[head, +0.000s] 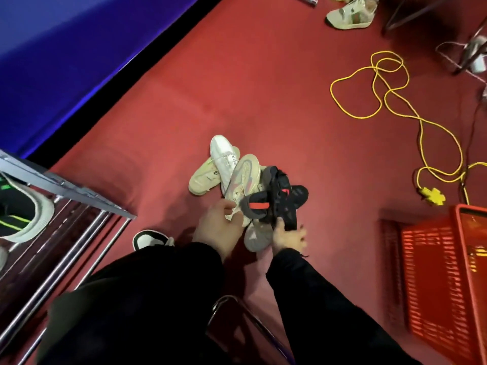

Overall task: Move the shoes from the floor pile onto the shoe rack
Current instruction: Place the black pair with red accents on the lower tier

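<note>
A pile of shoes lies on the red carpet in front of me. It holds a white sneaker, a cream sneaker, a beige sneaker with grey and pink stripes, and black sneakers with red marks. My left hand grips the heel end of the beige sneaker. My right hand closes on the heel of a black sneaker. The metal shoe rack stands at the left, with a white and black shoe with green lines on it.
A red plastic basket stands at the right. A yellow cord loops over the carpet behind it. Another beige shoe lies far back near chair legs. A blue wall runs along the upper left. My own shoe is near the rack.
</note>
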